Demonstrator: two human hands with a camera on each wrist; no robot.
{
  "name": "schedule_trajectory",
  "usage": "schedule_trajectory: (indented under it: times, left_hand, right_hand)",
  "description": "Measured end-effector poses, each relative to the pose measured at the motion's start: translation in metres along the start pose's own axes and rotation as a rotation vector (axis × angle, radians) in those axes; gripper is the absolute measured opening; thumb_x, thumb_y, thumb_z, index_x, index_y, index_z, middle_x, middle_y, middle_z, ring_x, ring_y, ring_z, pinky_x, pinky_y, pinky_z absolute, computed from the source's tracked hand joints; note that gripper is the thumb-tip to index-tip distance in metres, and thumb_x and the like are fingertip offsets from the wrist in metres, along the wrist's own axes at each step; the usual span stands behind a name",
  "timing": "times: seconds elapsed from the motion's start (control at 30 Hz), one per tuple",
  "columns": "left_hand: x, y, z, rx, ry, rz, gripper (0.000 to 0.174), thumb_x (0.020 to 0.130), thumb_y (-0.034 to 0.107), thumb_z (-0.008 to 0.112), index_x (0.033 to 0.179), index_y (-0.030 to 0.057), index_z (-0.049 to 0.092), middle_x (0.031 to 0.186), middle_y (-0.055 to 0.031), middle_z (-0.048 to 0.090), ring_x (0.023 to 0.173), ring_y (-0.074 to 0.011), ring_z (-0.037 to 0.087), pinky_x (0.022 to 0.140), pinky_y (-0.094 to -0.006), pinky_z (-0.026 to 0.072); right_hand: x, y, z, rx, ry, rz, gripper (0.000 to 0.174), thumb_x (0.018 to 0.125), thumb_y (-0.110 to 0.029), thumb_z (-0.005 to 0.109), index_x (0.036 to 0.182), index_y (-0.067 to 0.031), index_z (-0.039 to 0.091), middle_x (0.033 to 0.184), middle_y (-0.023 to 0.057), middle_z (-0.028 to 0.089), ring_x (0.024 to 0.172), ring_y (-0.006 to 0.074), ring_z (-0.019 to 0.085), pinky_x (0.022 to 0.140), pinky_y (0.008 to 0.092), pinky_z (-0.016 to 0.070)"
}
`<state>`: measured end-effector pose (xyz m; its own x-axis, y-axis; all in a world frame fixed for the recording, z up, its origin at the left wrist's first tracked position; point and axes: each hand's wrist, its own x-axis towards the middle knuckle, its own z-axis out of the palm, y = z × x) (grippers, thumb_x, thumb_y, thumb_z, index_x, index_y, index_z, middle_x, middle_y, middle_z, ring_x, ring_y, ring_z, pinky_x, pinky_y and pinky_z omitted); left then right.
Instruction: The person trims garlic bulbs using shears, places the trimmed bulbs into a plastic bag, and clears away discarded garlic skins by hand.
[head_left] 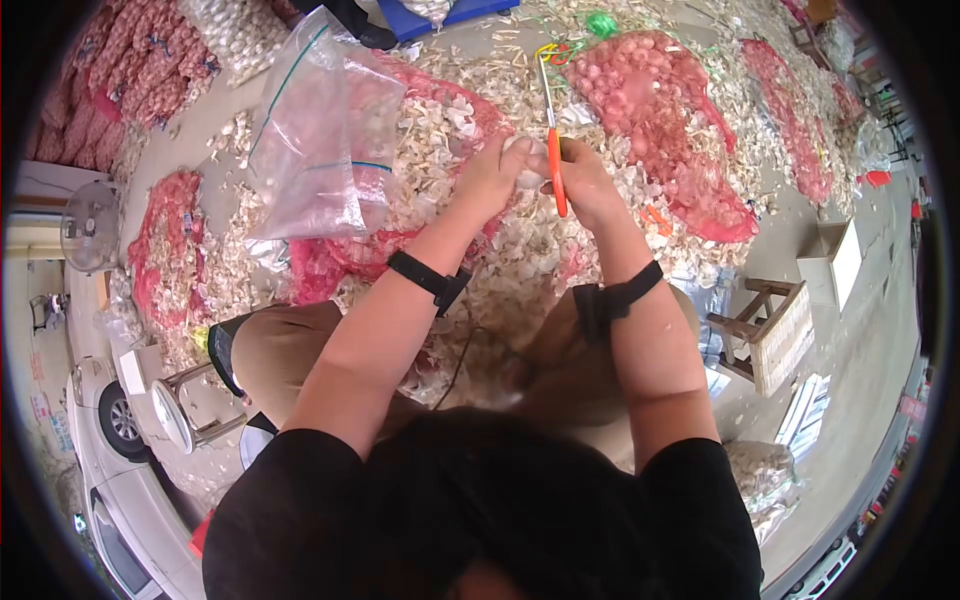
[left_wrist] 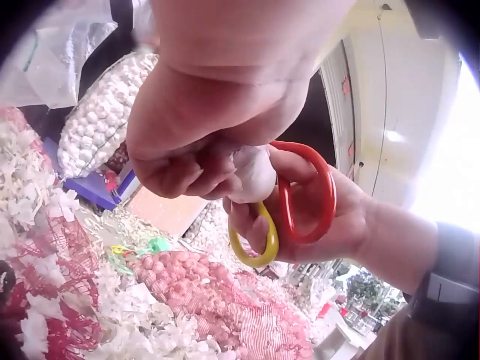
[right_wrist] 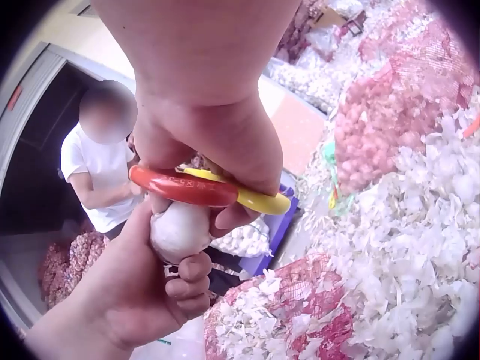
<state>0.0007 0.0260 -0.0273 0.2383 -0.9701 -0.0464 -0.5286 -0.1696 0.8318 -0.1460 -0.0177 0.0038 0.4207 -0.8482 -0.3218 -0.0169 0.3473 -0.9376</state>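
A white garlic bulb (right_wrist: 180, 231) is gripped by my left hand (head_left: 490, 180), whose curled fingers wrap it in the right wrist view. My right hand (head_left: 588, 185) holds scissors with red and yellow handles (left_wrist: 309, 193), its fingers around the loops. In the head view the scissors (head_left: 556, 170) stand with blades pointing away from me, just right of the bulb. The right fingers are close against the bulb; whether they also touch it is hard to tell.
Garlic skins (head_left: 540, 235) cover the floor beneath my hands. Around them are a red net bag of garlic (head_left: 650, 110), clear plastic bags (head_left: 315, 130) at the left, a wooden stool (head_left: 780, 335) at the right, and a person in a white shirt (right_wrist: 97, 176).
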Motion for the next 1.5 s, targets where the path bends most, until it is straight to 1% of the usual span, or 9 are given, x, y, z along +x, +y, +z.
schedule_trajectory:
  times: [0.07, 0.3, 0.37, 0.5, 0.57, 0.77, 1.1, 1.23, 1.5]
  left_hand:
    - [-0.001, 0.005, -0.003, -0.169, 0.081, 0.038, 0.058, 0.091, 0.048, 0.035, 0.108, -0.0031, 0.055, 0.096, -0.0250, 0.062, 0.090, -0.0385, 0.059, 0.081, -0.0430, 0.0442]
    - [0.009, -0.001, 0.002, -0.505, 0.169, -0.150, 0.052, 0.092, 0.041, 0.034, 0.100, -0.0041, 0.058, 0.087, -0.0221, 0.061, 0.082, -0.0319, 0.060, 0.075, -0.0398, 0.0444]
    - [0.012, 0.008, 0.005, -0.923, 0.153, -0.263, 0.047, 0.092, 0.036, 0.036, 0.095, -0.0047, 0.059, 0.081, -0.0169, 0.062, 0.076, -0.0265, 0.059, 0.072, -0.0364, 0.0452]
    - [0.018, -0.016, 0.019, -0.734, 0.062, -0.141, 0.045, 0.093, 0.035, 0.039, 0.094, -0.0035, 0.061, 0.082, -0.0131, 0.063, 0.074, -0.0224, 0.059, 0.070, -0.0345, 0.0451]
    - [0.017, -0.026, 0.011, -0.260, 0.046, -0.035, 0.049, 0.093, 0.041, 0.037, 0.098, -0.0006, 0.061, 0.084, -0.0089, 0.063, 0.073, -0.0199, 0.058, 0.069, -0.0310, 0.0454]
    - [0.014, -0.005, -0.012, -0.745, -0.256, -0.364, 0.053, 0.093, 0.051, 0.033, 0.100, 0.0060, 0.060, 0.077, -0.0047, 0.060, 0.064, -0.0135, 0.054, 0.056, -0.0264, 0.0434]
    - [0.000, 0.018, -0.005, -0.725, 0.077, 0.015, 0.020, 0.087, 0.022, 0.059, 0.096, 0.0038, 0.060, 0.083, -0.0036, 0.060, 0.073, -0.0082, 0.055, 0.061, -0.0234, 0.0449]
    - [-0.001, 0.024, -0.010, -0.964, 0.054, -0.119, 0.018, 0.085, 0.017, 0.061, 0.094, 0.0025, 0.061, 0.083, -0.0034, 0.060, 0.072, -0.0080, 0.054, 0.061, -0.0227, 0.0449]
    - [0.018, -0.005, -0.021, -0.647, 0.049, -0.301, 0.031, 0.090, 0.030, 0.056, 0.104, 0.0023, 0.059, 0.090, -0.0059, 0.061, 0.077, -0.0099, 0.056, 0.063, -0.0230, 0.0451]
  right_hand:
    - [-0.001, 0.001, 0.001, 0.039, -0.054, 0.009, 0.041, 0.078, -0.019, 0.071, 0.105, 0.0037, 0.050, 0.090, 0.0101, 0.059, 0.073, 0.0155, 0.058, 0.060, 0.0279, 0.0501]
    - [-0.006, 0.003, 0.011, 0.386, -0.090, 0.020, 0.037, 0.081, -0.019, 0.068, 0.106, 0.0031, 0.051, 0.094, 0.0102, 0.061, 0.080, 0.0190, 0.062, 0.063, 0.0298, 0.0534]
    - [-0.006, 0.002, 0.009, 0.412, -0.099, 0.007, 0.036, 0.082, -0.019, 0.067, 0.106, 0.0028, 0.052, 0.094, 0.0098, 0.061, 0.080, 0.0191, 0.063, 0.064, 0.0299, 0.0533]
    - [-0.004, 0.002, 0.006, 0.504, -0.086, 0.035, 0.033, 0.083, -0.019, 0.065, 0.106, 0.0015, 0.053, 0.091, 0.0096, 0.063, 0.075, 0.0184, 0.062, 0.064, 0.0303, 0.0530]
    - [-0.003, 0.001, 0.005, 0.515, -0.075, 0.043, 0.033, 0.083, -0.018, 0.065, 0.106, 0.0012, 0.053, 0.090, 0.0096, 0.063, 0.073, 0.0180, 0.061, 0.064, 0.0302, 0.0526]
    - [0.006, 0.014, -0.002, 0.382, -0.054, 0.040, 0.030, 0.083, -0.019, 0.066, 0.102, 0.0002, 0.053, 0.087, 0.0094, 0.062, 0.070, 0.0164, 0.061, 0.059, 0.0286, 0.0497]
    - [-0.002, 0.005, 0.009, 0.167, -0.017, 0.045, 0.047, 0.080, -0.032, 0.069, 0.109, -0.0002, 0.050, 0.095, 0.0086, 0.061, 0.077, 0.0164, 0.063, 0.067, 0.0276, 0.0506]
    - [-0.005, 0.004, 0.009, 0.201, -0.083, -0.012, 0.049, 0.078, -0.027, 0.072, 0.111, 0.0021, 0.050, 0.096, 0.0090, 0.059, 0.083, 0.0168, 0.061, 0.065, 0.0276, 0.0495]
    - [-0.001, 0.002, 0.005, 0.323, -0.145, -0.043, 0.051, 0.078, -0.019, 0.070, 0.117, 0.0024, 0.046, 0.103, 0.0105, 0.058, 0.089, 0.0176, 0.060, 0.070, 0.0291, 0.0496]
